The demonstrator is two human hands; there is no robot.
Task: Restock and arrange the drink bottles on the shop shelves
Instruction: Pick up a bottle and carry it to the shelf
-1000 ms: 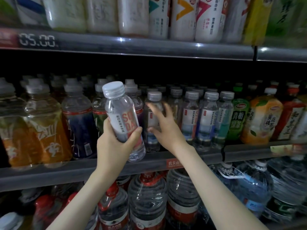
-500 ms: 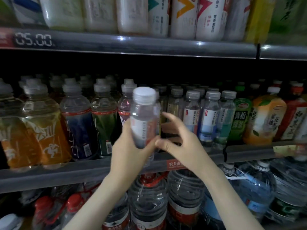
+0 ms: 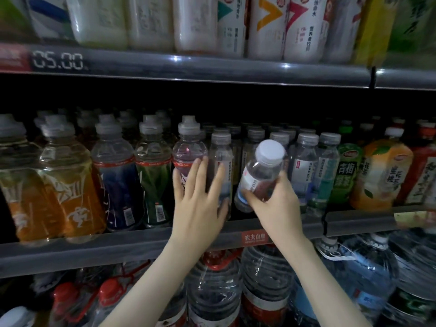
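The right hand (image 3: 274, 204) is wrapped around a small clear plastic soda-water bottle with a white cap (image 3: 260, 175), held tilted and not yet set down, just ahead of a dark gap in the front row of the middle shelf (image 3: 132, 241). The left hand (image 3: 199, 197), fingers spread, lies flat against the standing clear bottle (image 3: 221, 159) beside that gap. By my reading the shelf is nearly full, with this bottle left to seat and straighten.

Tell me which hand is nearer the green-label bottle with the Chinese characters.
Right. The right hand, holding a clear bottle, sits just left of the green-label bottle; the left hand is farther left, on another shelf bottle.
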